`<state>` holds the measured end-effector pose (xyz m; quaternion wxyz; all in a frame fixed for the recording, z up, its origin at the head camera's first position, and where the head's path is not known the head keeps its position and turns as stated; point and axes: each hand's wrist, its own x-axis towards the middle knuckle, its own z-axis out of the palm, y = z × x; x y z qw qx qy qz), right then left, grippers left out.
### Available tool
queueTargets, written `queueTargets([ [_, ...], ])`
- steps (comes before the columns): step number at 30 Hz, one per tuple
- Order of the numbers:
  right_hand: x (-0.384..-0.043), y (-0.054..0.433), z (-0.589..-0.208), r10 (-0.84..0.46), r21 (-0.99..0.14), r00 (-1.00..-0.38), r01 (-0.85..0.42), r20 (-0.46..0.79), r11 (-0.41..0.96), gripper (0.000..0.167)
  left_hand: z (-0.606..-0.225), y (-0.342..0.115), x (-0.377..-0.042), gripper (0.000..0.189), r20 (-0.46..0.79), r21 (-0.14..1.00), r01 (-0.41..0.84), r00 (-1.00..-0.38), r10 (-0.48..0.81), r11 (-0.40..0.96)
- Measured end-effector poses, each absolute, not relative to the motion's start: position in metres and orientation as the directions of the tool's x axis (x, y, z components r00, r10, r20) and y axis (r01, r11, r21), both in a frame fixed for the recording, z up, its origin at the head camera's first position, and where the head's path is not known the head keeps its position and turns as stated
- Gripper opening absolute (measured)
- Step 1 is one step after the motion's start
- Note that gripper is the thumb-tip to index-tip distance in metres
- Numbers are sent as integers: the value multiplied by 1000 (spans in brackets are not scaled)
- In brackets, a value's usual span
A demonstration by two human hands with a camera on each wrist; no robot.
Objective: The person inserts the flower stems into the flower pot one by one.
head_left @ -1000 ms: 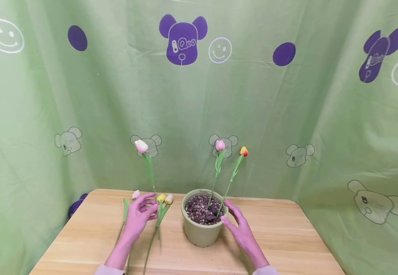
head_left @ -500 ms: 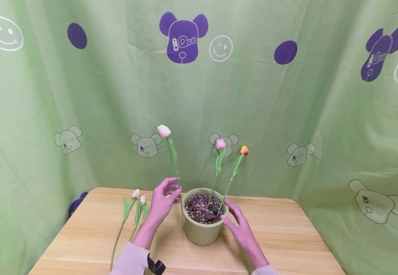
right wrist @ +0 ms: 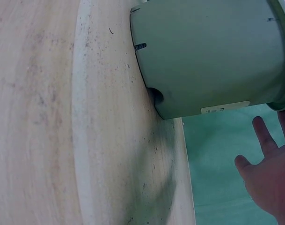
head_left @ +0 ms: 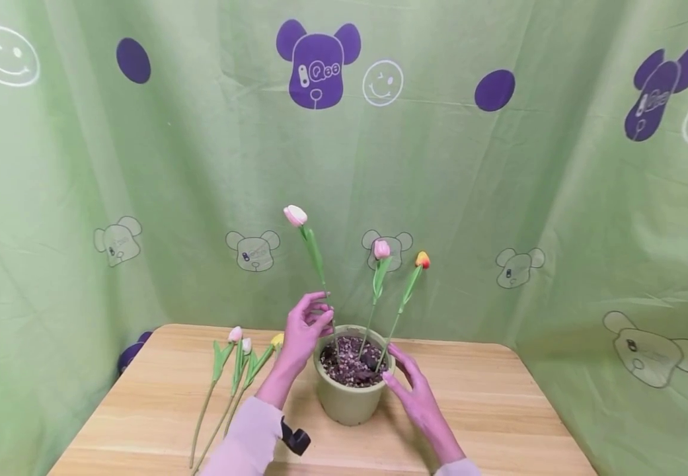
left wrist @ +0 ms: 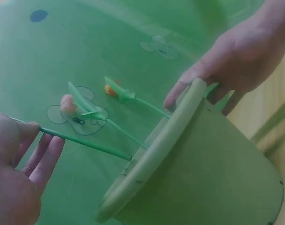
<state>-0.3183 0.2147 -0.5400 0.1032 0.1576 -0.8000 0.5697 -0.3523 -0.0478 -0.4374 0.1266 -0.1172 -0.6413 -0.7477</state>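
My left hand (head_left: 305, 334) pinches the stem of a pale pink tulip (head_left: 296, 215) above the left side of a green flower pot (head_left: 349, 404). The stem's lower end reaches down into the dark, gritty soil (head_left: 349, 370); in the left wrist view it passes behind the rim. A pink tulip (head_left: 382, 249) and a red-and-yellow tulip (head_left: 422, 260) stand in the soil to its right. My right hand (head_left: 416, 393) rests at the pot's right rim, its fingers fairly straight and spread; the right wrist view shows its fingers (right wrist: 265, 136) beside the rim.
On the wooden table (head_left: 486, 410), left of the pot, lie several tulips, among them a pink one (head_left: 235, 334), a white one (head_left: 246, 345) and a yellow one (head_left: 277, 340). A green printed curtain (head_left: 439, 185) encloses the back and sides.
My left hand has carried the pale pink tulip rightward from beside the lying flowers to the pot, and its stem end now stands over the soil. The right hand has stayed at the rim.
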Motion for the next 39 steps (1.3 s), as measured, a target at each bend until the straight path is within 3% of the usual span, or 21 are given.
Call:
queueTargets([
  [20,-318,213,-538,-135,-886,-936,-350,324,305,61,-467,-26,-385,34,387,920,391,-918,-91,-33],
  [29,-318,214,-538,-126,-888,-938,-345,321,304,62,-465,-20,-388,30,446,895,444,-892,-70,49],
  [39,-319,214,-538,-125,-887,-934,-357,334,292,61,-463,-16,-390,30,445,895,443,-894,-44,51],
])
